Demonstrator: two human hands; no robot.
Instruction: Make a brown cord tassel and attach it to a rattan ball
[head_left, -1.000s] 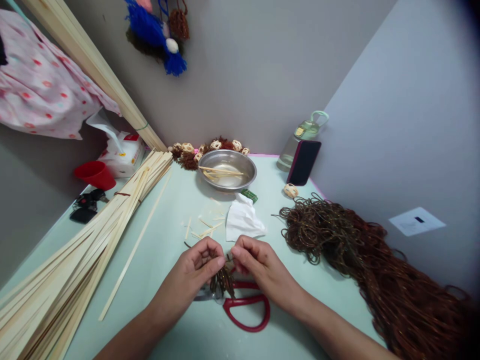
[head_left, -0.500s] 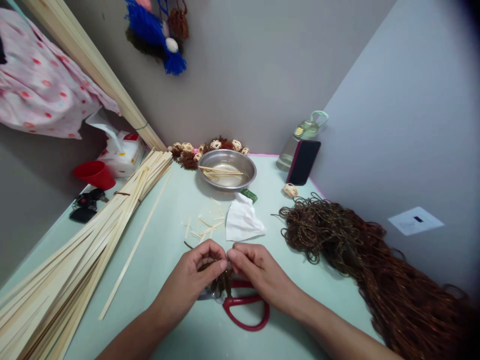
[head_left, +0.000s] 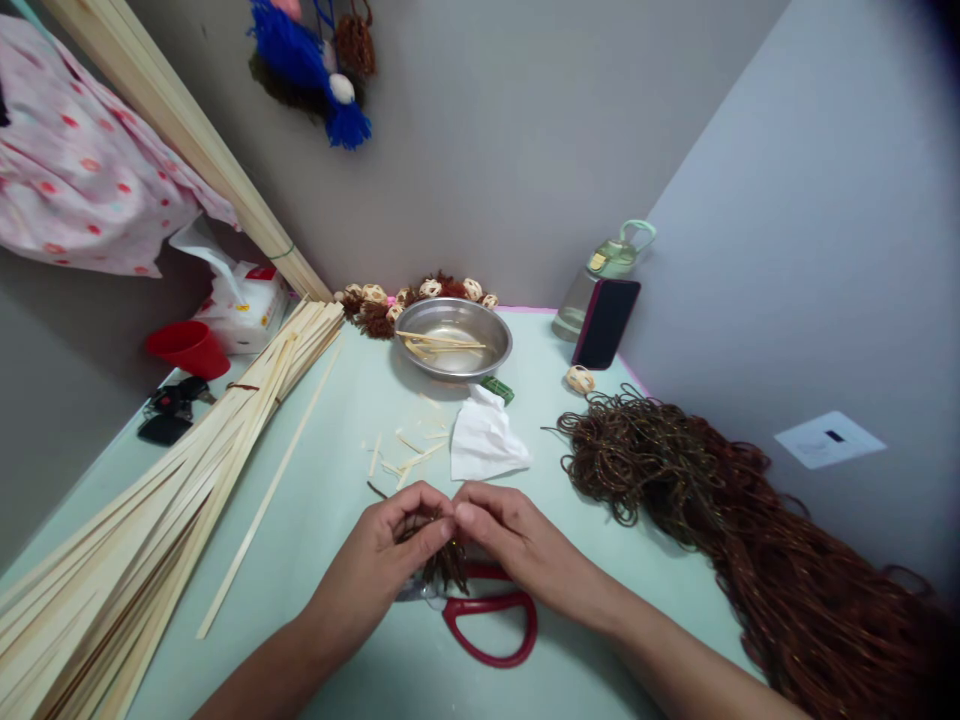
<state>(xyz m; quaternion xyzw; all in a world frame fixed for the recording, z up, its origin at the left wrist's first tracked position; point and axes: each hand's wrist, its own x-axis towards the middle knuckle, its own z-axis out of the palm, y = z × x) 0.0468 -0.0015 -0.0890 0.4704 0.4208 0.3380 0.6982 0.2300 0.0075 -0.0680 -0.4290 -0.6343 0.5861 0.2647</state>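
Observation:
My left hand (head_left: 401, 535) is closed around a small bunch of dark brown yarn (head_left: 448, 568), its cut-looking ends hanging below the fingers. Fingertips of my right hand (head_left: 510, 535) pinch together against the left fingertips at the top of the bunch; whatever strand they grip is hidden. Under both hands lie scissors with red handles (head_left: 491, 655), flat on the table, their blades partly covered by the left hand and yarn. One dark yarn end (head_left: 376, 490) sticks out beyond the left knuckles.
A large brown yarn hank (head_left: 675, 480) lies at right, near a woven ball (head_left: 580, 379), phone (head_left: 606, 325) and bottle (head_left: 592, 290). Wood strips (head_left: 172, 500) fill the left. Ahead are a metal bowl (head_left: 454, 372), tissue (head_left: 487, 440) and strip scraps (head_left: 409, 465).
The right fingers have shifted slightly and closed in against the left fingertips. The hanging yarn ends are spread a little more over the scissors.

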